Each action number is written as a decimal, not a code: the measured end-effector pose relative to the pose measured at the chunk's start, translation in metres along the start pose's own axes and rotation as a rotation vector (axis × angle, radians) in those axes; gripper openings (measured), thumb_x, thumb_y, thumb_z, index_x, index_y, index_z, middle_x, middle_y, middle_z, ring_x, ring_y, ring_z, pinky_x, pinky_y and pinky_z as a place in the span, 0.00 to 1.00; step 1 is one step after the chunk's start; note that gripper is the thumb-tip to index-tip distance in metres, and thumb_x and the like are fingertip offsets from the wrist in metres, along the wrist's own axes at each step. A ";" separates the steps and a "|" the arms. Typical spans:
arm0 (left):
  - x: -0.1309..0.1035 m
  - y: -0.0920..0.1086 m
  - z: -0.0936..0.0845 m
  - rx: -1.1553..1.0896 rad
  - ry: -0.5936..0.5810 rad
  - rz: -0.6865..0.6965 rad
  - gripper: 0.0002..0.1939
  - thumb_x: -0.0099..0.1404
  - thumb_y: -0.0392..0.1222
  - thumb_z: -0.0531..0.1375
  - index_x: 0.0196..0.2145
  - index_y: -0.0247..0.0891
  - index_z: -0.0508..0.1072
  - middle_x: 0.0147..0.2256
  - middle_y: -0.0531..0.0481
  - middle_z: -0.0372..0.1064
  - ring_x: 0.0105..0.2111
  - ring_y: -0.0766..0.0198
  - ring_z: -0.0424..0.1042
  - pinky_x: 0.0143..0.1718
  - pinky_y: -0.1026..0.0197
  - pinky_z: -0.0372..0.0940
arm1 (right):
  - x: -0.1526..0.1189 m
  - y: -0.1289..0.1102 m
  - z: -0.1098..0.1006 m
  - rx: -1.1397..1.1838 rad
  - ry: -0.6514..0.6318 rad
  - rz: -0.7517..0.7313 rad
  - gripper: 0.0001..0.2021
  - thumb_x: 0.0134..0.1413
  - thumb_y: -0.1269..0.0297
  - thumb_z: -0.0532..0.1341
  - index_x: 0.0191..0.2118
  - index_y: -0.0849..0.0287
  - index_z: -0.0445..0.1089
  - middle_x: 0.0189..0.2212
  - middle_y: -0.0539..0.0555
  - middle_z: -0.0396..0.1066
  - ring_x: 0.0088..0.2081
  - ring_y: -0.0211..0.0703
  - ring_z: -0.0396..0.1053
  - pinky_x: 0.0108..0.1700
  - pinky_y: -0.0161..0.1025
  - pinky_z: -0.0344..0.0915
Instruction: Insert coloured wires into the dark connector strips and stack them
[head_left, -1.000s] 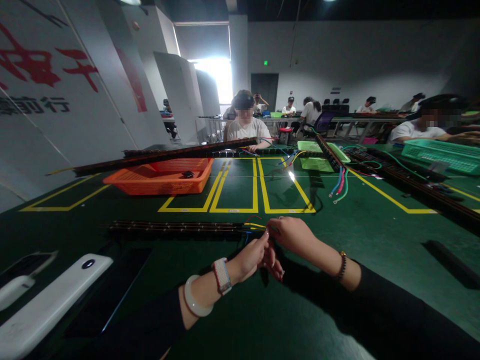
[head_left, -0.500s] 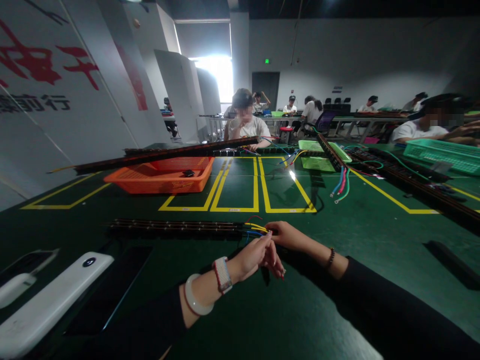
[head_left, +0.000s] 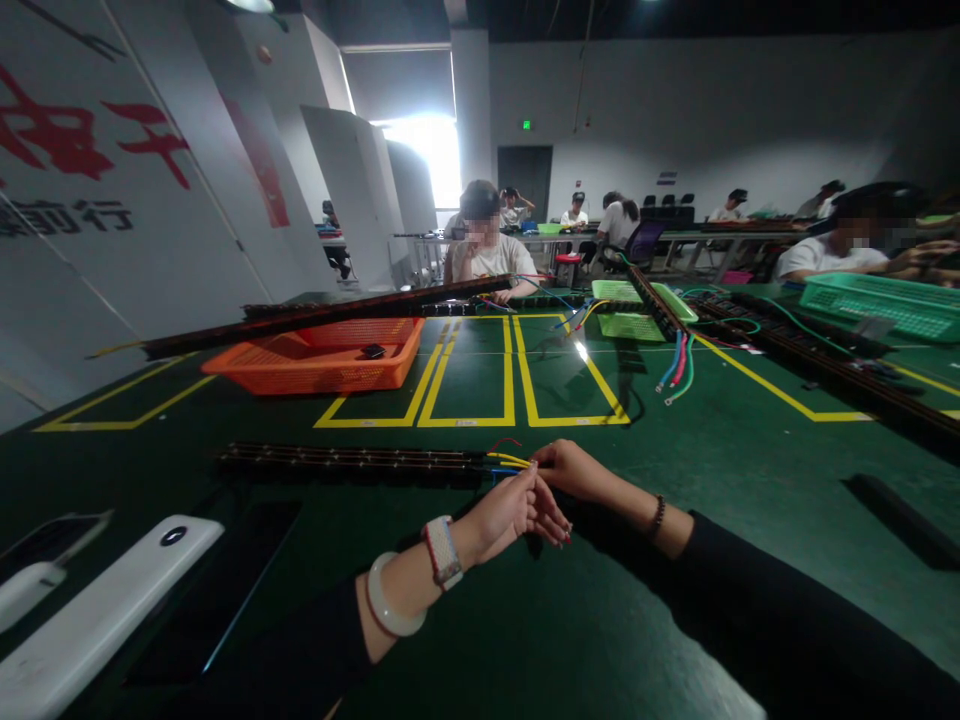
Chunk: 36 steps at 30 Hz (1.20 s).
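A long dark strip assembly (head_left: 352, 460) lies flat across the green table, with yellow wires (head_left: 511, 460), a blue wire and a thin red wire coming from its right end. My left hand (head_left: 514, 512) pinches the wire ends between thumb and index finger, its other fingers loosely spread. Touching it from the right, my right hand (head_left: 571, 470) has its fingers closed at the same wire ends; its fingertips are partly hidden. A pale bangle and a woven watch band are on my left wrist.
On the left lie a white device (head_left: 112, 610) and a dark flat panel (head_left: 217, 590). Beyond are an orange basket (head_left: 322, 370) with a long strip across it, and a green basket (head_left: 885, 305). A black bar (head_left: 900, 520) lies right. People sit across the table.
The camera view has shifted slightly. Both hands stay at the wire ends, and the free fingers of my left hand have moved a little.
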<state>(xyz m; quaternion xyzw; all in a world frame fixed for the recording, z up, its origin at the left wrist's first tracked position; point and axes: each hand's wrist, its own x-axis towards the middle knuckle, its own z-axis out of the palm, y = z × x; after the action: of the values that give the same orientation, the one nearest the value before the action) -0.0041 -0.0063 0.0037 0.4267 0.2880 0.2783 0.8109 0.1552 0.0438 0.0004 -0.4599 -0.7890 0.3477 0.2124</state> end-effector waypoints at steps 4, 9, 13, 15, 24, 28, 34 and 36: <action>-0.001 0.001 0.000 -0.008 0.019 -0.026 0.26 0.68 0.57 0.43 0.29 0.33 0.68 0.29 0.39 0.74 0.29 0.59 0.75 0.33 0.59 0.65 | 0.000 -0.003 -0.001 -0.024 -0.005 0.012 0.13 0.52 0.62 0.57 0.27 0.66 0.73 0.18 0.48 0.64 0.23 0.34 0.59 0.25 0.30 0.52; -0.002 0.003 0.001 -0.020 -0.010 -0.081 0.31 0.67 0.58 0.43 0.33 0.28 0.73 0.33 0.34 0.74 0.32 0.58 0.75 0.37 0.58 0.66 | -0.004 -0.019 -0.009 -0.184 -0.011 -0.086 0.10 0.52 0.69 0.56 0.29 0.65 0.74 0.21 0.49 0.68 0.24 0.34 0.59 0.27 0.31 0.52; -0.001 0.005 0.003 -0.063 -0.005 -0.127 0.32 0.67 0.59 0.41 0.40 0.27 0.73 0.36 0.33 0.74 0.35 0.56 0.76 0.42 0.56 0.65 | -0.009 -0.031 -0.012 -0.389 0.081 -0.213 0.10 0.52 0.75 0.56 0.35 0.62 0.75 0.27 0.53 0.72 0.29 0.36 0.63 0.32 0.33 0.55; 0.000 0.006 0.005 -0.138 0.031 -0.110 0.29 0.68 0.56 0.42 0.40 0.29 0.72 0.37 0.34 0.74 0.37 0.55 0.75 0.46 0.53 0.64 | -0.010 -0.034 -0.012 -0.533 0.138 -0.252 0.09 0.54 0.73 0.57 0.36 0.61 0.76 0.28 0.54 0.72 0.31 0.39 0.63 0.35 0.35 0.55; 0.003 0.004 0.010 -0.495 0.303 0.068 0.11 0.67 0.40 0.50 0.30 0.36 0.69 0.29 0.47 0.71 0.32 0.64 0.72 0.42 0.60 0.66 | -0.015 -0.037 0.003 -1.052 0.123 -0.366 0.08 0.58 0.71 0.55 0.36 0.63 0.73 0.29 0.57 0.70 0.34 0.44 0.62 0.37 0.41 0.53; 0.005 0.004 0.010 -0.524 0.358 0.080 0.10 0.67 0.41 0.52 0.30 0.36 0.68 0.29 0.51 0.69 0.30 0.69 0.70 0.35 0.66 0.65 | -0.020 -0.040 0.013 -1.163 0.121 -0.469 0.09 0.58 0.75 0.54 0.36 0.66 0.72 0.31 0.60 0.70 0.35 0.46 0.61 0.36 0.42 0.53; 0.006 0.001 0.006 -0.549 0.411 0.059 0.09 0.66 0.34 0.54 0.26 0.35 0.65 0.25 0.55 0.65 0.24 0.73 0.66 0.28 0.71 0.62 | -0.026 -0.047 0.023 -1.228 0.057 -0.506 0.10 0.57 0.77 0.54 0.38 0.68 0.73 0.28 0.59 0.69 0.34 0.46 0.61 0.34 0.42 0.54; 0.005 0.001 0.006 -0.555 0.408 0.055 0.10 0.66 0.33 0.53 0.27 0.35 0.65 0.25 0.55 0.65 0.25 0.73 0.66 0.28 0.71 0.62 | -0.028 -0.050 0.023 -1.236 0.052 -0.484 0.10 0.56 0.77 0.54 0.38 0.68 0.73 0.29 0.60 0.69 0.34 0.47 0.61 0.34 0.42 0.54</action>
<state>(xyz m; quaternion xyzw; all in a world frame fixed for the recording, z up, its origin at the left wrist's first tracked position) 0.0033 -0.0051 0.0061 0.1329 0.3460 0.4475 0.8139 0.1246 -0.0053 0.0217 -0.3151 -0.9189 -0.2375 0.0008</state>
